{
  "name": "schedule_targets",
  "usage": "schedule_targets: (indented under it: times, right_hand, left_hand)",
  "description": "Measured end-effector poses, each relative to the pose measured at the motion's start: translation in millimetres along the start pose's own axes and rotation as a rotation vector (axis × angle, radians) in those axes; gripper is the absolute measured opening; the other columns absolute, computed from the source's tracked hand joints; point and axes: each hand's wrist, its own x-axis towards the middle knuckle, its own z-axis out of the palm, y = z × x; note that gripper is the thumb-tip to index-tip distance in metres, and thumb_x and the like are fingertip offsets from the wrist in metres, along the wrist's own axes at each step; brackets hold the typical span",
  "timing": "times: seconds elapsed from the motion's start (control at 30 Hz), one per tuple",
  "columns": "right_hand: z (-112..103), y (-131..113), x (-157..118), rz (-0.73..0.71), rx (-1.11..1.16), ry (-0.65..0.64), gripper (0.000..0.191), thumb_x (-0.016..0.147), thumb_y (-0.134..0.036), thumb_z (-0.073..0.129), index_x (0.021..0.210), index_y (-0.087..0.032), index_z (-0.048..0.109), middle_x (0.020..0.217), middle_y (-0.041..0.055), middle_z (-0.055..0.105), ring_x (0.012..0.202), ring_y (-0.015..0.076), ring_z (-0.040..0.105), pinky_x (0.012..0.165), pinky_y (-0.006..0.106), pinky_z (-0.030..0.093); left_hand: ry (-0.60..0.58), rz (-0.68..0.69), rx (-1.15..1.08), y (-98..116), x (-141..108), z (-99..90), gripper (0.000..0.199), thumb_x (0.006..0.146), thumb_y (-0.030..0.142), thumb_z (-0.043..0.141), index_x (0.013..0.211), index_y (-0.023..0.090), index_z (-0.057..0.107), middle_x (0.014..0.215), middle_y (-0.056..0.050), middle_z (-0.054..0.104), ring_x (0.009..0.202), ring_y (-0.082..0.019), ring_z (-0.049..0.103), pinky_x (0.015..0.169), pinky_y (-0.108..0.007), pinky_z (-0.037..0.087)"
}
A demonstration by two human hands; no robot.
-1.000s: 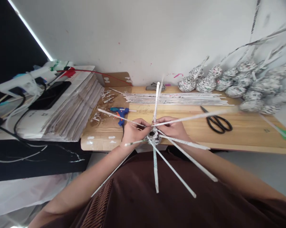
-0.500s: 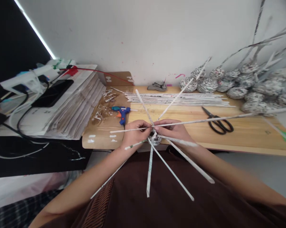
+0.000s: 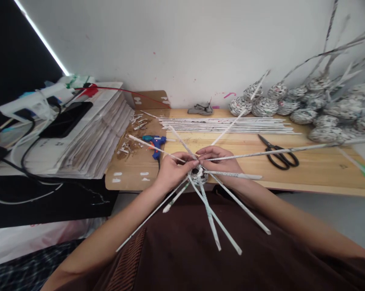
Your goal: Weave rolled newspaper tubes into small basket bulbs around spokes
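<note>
A small round piece woven from rolled paper (image 3: 200, 177) is between my hands at the table's front edge, with several rolled paper sticks (image 3: 237, 204) fanning out from it. My left hand (image 3: 177, 169) is closed, thumb and fingers pinching the sticks at the left of its rim. On the other side, my right hand (image 3: 220, 159) is closed around the rim and a long paper stick (image 3: 255, 154) that runs far to the right. The fingertips of both hands almost meet, and partly hide where the sticks cross.
Behind my hands lie a row of paper sticks (image 3: 231, 126), a blue glue gun (image 3: 157, 146) and black scissors (image 3: 279, 155). Several woven paper balls (image 3: 264, 106) crowd the back right. A stack of paper (image 3: 91, 139) with a phone (image 3: 67, 119) and cables stands left.
The woven piece and its sticks have shifted in my hands. A stick at the left now points up and back, and one front stick has swung right across another.
</note>
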Motion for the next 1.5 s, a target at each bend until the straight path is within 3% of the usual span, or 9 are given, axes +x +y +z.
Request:
schedule_targets:
  times: [0.13, 0.37, 0.67, 0.9, 1.03, 1.17, 1.37, 1.5]
  right_hand:
    - [2.8, -2.1, 1.6, 0.036, -0.016, 0.022, 0.028, 0.064, -0.029, 0.082, 0.088, -0.018, 0.071, 0.078, 0.0040, 0.075, 0.067, 0.0160, 0.069, 0.064, 0.028, 0.054]
    - [2.1, -2.0, 2.5, 0.061, -0.099, 0.123, 0.023, 0.063, -0.032, 0.082, 0.072, -0.017, 0.067, 0.068, 0.0020, 0.070, 0.058, 0.0131, 0.062, 0.056, 0.026, 0.049]
    - [2.2, 2.7, 4.7, 0.101, -0.003, 0.119, 0.026, 0.060, -0.031, 0.084, 0.068, -0.018, 0.063, 0.063, -0.0003, 0.067, 0.055, 0.0123, 0.061, 0.054, 0.026, 0.049]
    - [3.6, 7.5, 4.7, 0.056, 0.045, 0.132, 0.028, 0.059, -0.032, 0.084, 0.068, -0.019, 0.061, 0.064, -0.0009, 0.067, 0.055, 0.0125, 0.060, 0.054, 0.026, 0.049]
    - [3.7, 6.3, 2.7, 0.039, 0.018, 0.099, 0.026, 0.061, -0.032, 0.083, 0.069, -0.019, 0.061, 0.063, -0.0015, 0.066, 0.055, 0.0122, 0.059, 0.055, 0.026, 0.048]
    - [4.4, 3.5, 2.0, 0.039, -0.011, 0.101, 0.027, 0.061, -0.034, 0.084, 0.069, -0.019, 0.062, 0.065, -0.0014, 0.066, 0.056, 0.0119, 0.060, 0.055, 0.025, 0.048]
    - [-10.5, 4.1, 5.0, 0.099, 0.060, 0.085, 0.034, 0.065, -0.034, 0.084, 0.090, -0.020, 0.067, 0.082, 0.0014, 0.074, 0.068, 0.0163, 0.069, 0.068, 0.031, 0.056]
    - [-18.2, 3.7, -2.6, 0.102, -0.147, 0.000, 0.024, 0.073, -0.039, 0.078, 0.086, -0.019, 0.075, 0.086, 0.0051, 0.077, 0.082, 0.0209, 0.071, 0.084, 0.036, 0.055]
  left_hand:
    - [0.073, 0.063, -0.016, -10.9, 3.9, 4.4, 0.019, 0.070, 0.032, 0.080, 0.074, 0.014, 0.076, 0.071, -0.006, 0.075, 0.065, -0.017, 0.067, 0.064, -0.026, 0.051]
    - [0.123, 0.054, -0.008, -20.0, 3.0, 3.6, 0.018, 0.075, 0.033, 0.078, 0.075, 0.016, 0.072, 0.069, -0.002, 0.072, 0.065, -0.016, 0.064, 0.064, -0.025, 0.049]
    - [0.061, 0.061, -0.132, -22.5, 2.8, 2.0, 0.020, 0.070, 0.032, 0.083, 0.074, 0.015, 0.072, 0.069, -0.002, 0.073, 0.064, -0.015, 0.064, 0.064, -0.025, 0.049]
    - [0.039, -0.028, -0.166, -16.1, 4.9, 0.8, 0.026, 0.066, 0.036, 0.086, 0.073, 0.015, 0.072, 0.068, -0.002, 0.073, 0.063, -0.014, 0.064, 0.065, -0.025, 0.051]
    - [-0.012, -0.086, -0.133, -8.3, 9.0, -1.1, 0.031, 0.055, 0.031, 0.091, 0.072, 0.013, 0.072, 0.069, -0.004, 0.073, 0.064, -0.015, 0.065, 0.065, -0.026, 0.052]
    - [-0.052, -0.122, -0.116, -4.2, 12.0, -0.4, 0.034, 0.055, 0.027, 0.090, 0.080, 0.013, 0.074, 0.073, -0.004, 0.074, 0.065, -0.015, 0.066, 0.065, -0.026, 0.053]
    - [0.100, -0.073, -0.101, -10.1, 9.5, -0.4, 0.039, 0.062, 0.031, 0.086, 0.095, 0.012, 0.076, 0.074, -0.004, 0.074, 0.065, -0.015, 0.066, 0.066, -0.027, 0.053]
    - [0.221, 0.037, -0.040, -10.2, 6.6, 0.3, 0.036, 0.068, 0.032, 0.081, 0.098, 0.013, 0.076, 0.079, -0.005, 0.075, 0.069, -0.016, 0.067, 0.069, -0.028, 0.055]
